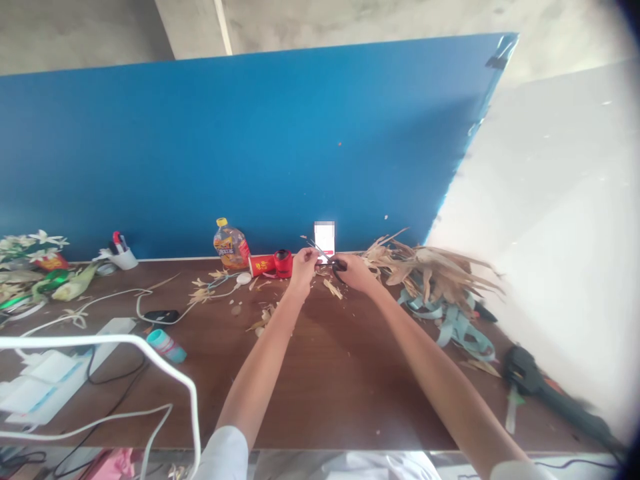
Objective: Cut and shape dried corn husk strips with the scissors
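Both of my arms reach out over the brown table. My right hand (354, 272) is closed around the black handles of a pair of scissors (340, 265), whose blades point left toward my other hand. My left hand (303, 268) is pinched, its fingertips close to the blades. A thin pale-brown sliver shows above those fingertips, too small to name. Behind the hands a phone (325, 239) with a lit white screen stands upright against the blue panel. Below the scissors a scrap of dry husk (332, 289) lies on the table.
Dried corn husks (425, 270) and pale blue ribbon (465, 333) lie at right, near a black glue gun (545, 387). A bottle (230, 245) and red cans (265, 265) stand left of my hands. A white tube frame (190, 387) and power strip (45, 383) occupy the left.
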Demonstrator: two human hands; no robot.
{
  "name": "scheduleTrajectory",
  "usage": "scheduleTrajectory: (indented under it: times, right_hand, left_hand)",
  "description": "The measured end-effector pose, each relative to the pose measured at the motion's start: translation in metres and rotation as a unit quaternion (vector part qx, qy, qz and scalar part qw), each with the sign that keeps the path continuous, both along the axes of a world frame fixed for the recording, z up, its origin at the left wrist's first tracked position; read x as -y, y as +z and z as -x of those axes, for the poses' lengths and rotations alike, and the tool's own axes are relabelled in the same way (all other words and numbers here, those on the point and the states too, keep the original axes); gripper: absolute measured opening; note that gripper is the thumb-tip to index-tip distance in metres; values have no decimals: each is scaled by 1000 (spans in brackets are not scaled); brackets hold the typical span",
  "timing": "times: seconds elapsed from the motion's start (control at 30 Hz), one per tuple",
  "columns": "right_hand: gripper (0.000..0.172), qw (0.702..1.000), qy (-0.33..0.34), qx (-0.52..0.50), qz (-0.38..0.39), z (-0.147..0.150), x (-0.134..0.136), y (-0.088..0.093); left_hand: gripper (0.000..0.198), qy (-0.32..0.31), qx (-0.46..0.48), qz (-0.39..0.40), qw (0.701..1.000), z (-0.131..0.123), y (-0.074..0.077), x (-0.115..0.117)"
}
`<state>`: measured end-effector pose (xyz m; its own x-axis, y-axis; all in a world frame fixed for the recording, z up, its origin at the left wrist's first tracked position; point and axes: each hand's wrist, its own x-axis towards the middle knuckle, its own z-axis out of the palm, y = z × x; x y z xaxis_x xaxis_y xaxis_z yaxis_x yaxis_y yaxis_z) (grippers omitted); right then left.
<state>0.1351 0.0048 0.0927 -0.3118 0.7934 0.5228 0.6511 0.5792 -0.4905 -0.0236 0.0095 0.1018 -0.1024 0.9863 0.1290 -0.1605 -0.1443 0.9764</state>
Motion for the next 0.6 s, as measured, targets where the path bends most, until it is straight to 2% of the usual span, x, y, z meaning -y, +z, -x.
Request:
scheduleTrajectory:
  times: [0.6]
  right_hand:
    - [20, 1000, 15, 22, -17, -8, -1, 4]
  left_hand:
    - [9, -6, -11, -14, 1000, 3, 3, 1]
